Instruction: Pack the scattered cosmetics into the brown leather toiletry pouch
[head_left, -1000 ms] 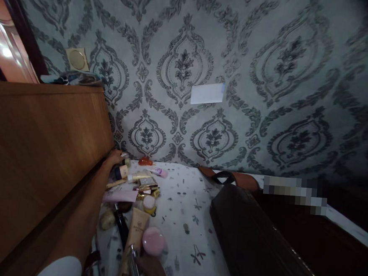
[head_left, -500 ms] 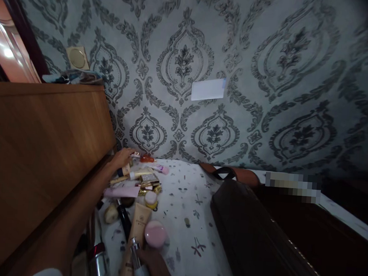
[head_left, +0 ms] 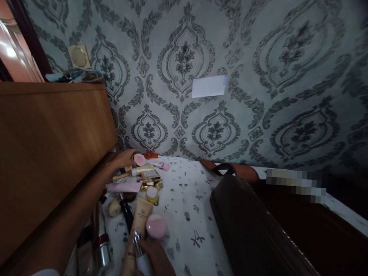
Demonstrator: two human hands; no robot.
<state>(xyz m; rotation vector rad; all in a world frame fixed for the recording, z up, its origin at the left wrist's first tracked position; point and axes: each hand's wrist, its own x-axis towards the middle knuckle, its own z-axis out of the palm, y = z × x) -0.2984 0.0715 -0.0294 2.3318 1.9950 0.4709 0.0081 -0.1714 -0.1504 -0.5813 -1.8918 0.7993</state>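
At the far end of the cosmetics my left hand (head_left: 126, 159) is closed around a small item with a round pink end (head_left: 139, 159); its kind is unclear. Beside it lie an orange-red item (head_left: 151, 155) and a white-and-purple tube (head_left: 160, 165). My right hand (head_left: 161, 264), low in the view, grips a slim white cosmetic bottle with a silver tip (head_left: 143, 259). This bottle is over a long beige tube (head_left: 143, 211). A round pink container (head_left: 156, 227) sits to its right. Nearer the cabinet are a lilac tube (head_left: 124, 187) and a glittery compact (head_left: 150, 175).
A wooden cabinet (head_left: 46, 124) rises along the left side. On the right, a dark brown bag (head_left: 238, 217) with a brown strap (head_left: 241, 171) rests on the patterned white cloth (head_left: 197, 219). Patterned wallpaper (head_left: 179, 112) covers the wall behind.
The round pink end now shows at my left fingers, where a small pale, shiny piece showed before. My right hand still holds the slim bottle, almost unmoved. The view has shifted slightly.
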